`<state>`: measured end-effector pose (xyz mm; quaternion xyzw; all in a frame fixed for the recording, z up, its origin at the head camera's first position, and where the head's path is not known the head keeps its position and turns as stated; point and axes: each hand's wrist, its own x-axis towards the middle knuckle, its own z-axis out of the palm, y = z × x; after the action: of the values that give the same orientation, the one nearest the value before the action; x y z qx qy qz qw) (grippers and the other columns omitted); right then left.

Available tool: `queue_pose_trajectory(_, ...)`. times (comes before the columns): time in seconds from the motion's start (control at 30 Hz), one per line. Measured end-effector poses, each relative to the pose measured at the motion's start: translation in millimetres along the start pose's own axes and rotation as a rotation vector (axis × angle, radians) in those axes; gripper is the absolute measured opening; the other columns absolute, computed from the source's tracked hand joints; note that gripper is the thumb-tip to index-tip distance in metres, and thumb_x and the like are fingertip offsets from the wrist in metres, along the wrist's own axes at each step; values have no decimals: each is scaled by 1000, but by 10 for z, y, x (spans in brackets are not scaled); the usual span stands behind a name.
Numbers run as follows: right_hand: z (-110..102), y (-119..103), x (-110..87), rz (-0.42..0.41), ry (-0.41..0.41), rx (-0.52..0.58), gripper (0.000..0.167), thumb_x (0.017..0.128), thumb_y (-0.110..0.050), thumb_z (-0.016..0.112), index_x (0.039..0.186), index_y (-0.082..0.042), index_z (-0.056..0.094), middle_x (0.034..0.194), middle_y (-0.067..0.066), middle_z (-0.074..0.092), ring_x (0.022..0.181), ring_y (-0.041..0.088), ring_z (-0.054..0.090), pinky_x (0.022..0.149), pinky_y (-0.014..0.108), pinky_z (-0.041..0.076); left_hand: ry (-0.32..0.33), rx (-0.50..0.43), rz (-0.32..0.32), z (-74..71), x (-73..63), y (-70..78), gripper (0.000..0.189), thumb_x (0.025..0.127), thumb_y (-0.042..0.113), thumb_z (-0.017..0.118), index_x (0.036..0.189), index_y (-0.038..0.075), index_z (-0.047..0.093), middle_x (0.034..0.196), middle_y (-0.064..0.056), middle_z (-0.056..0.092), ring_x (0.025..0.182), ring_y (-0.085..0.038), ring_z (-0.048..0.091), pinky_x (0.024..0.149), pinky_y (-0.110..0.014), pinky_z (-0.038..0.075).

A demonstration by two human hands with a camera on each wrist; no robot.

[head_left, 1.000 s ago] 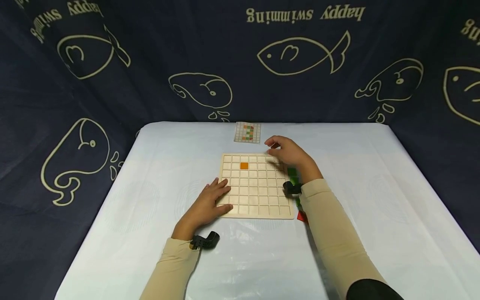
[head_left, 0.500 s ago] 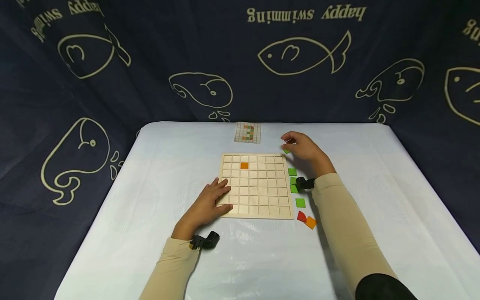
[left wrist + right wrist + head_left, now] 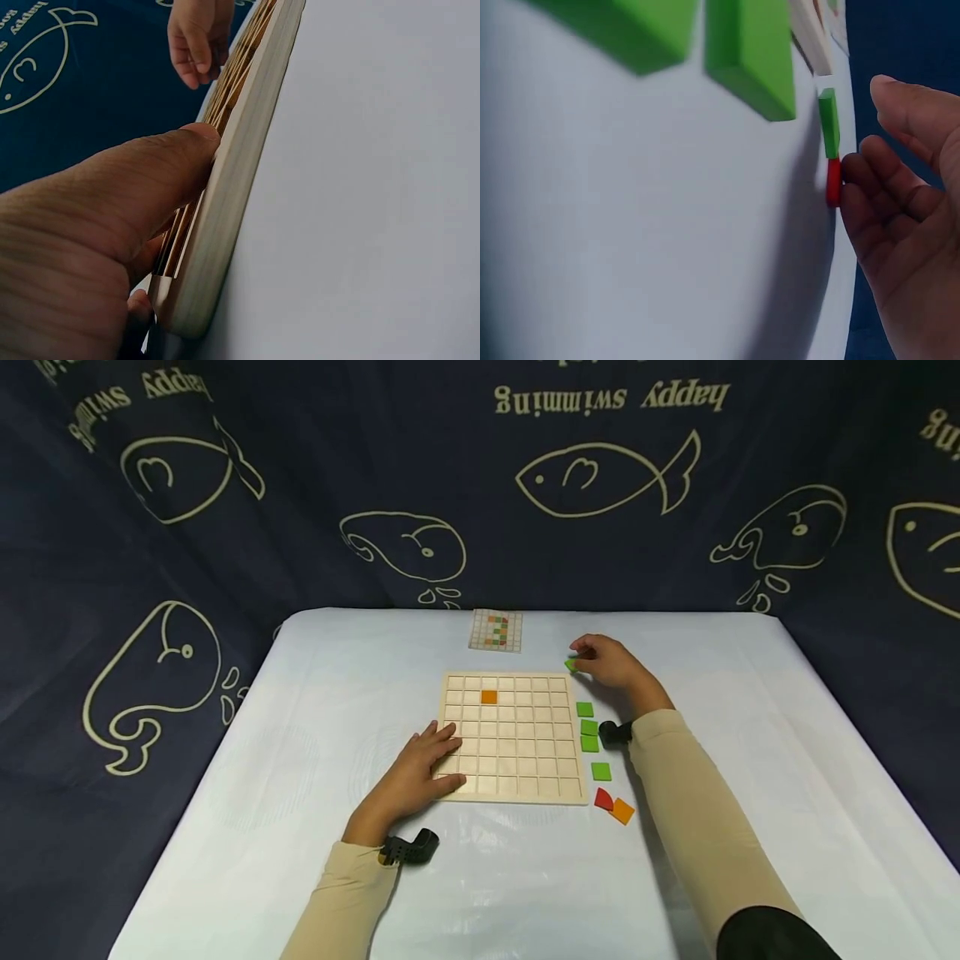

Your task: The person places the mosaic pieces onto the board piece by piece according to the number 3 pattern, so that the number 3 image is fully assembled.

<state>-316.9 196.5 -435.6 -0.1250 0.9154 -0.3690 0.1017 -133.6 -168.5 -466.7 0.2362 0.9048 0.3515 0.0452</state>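
Note:
A wooden grid board point(image 3: 517, 747) lies on the table, with one orange square tile point(image 3: 489, 697) set in a cell of its upper part. My left hand point(image 3: 408, 778) rests on the board's left edge, fingers spread; the left wrist view shows the thumb point(image 3: 161, 169) along the rim. Beyond the far right corner is my right hand point(image 3: 611, 664), beside a green tile point(image 3: 571, 666). In the right wrist view its fingertips point(image 3: 850, 174) are right at a red tile point(image 3: 834, 184) that adjoins the green one. The thumb stands apart from the loosely bent fingers.
Several green square tiles point(image 3: 590, 743) line the board's right side. Nearer the front, a red rounded piece point(image 3: 603, 798) meets an orange tile point(image 3: 622, 812). A printed pattern card point(image 3: 496, 631) lies behind the board on the white table point(image 3: 285, 735). A dark curtain point(image 3: 480, 560) hangs behind.
My right hand has moved right, from over the board's far right corner to the tiles beyond it, then slightly lower in view. The left hand stays on the board.

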Motion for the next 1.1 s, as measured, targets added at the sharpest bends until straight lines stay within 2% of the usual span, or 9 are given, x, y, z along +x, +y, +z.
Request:
queue_pose_trajectory(0.17, 23, 52, -11, -13, -5, -27, 34, 98, -10, 62, 130, 2, 57, 128, 22, 52, 119, 36, 49, 102, 51, 40, 5, 1, 13, 2, 7, 29, 60, 91, 27, 73, 140, 0, 54, 155, -16, 37, 148, -37, 18, 118, -57, 13)
queue_pose_trajectory(0.47, 66, 85, 19, -38, -16, -55, 33, 97, -7, 62, 128, 3, 57, 128, 22, 53, 115, 35, 49, 101, 51, 40, 10, 0, 9, 9, 6, 9, 60, 91, 26, 73, 141, 0, 54, 156, -15, 37, 148, -37, 19, 119, -56, 13)
queue_pose_trajectory(0.67, 72, 109, 58, -25, -30, -81, 32, 97, -5, 62, 128, 1, 58, 130, 20, 52, 116, 33, 48, 103, 49, 38, 2, 5, -2, 6, 13, 1, 61, 91, 28, 73, 142, 0, 53, 156, -14, 36, 149, -35, 19, 119, -54, 13)
queue_pose_trajectory(1.1, 99, 122, 74, -67, -35, -100, 31, 96, -1, 61, 126, 4, 59, 129, 21, 52, 117, 34, 49, 104, 50, 38, -5, -9, -8, -2, 14, 10, 61, 91, 26, 74, 142, 0, 52, 157, -13, 35, 149, -34, 17, 119, -54, 12)
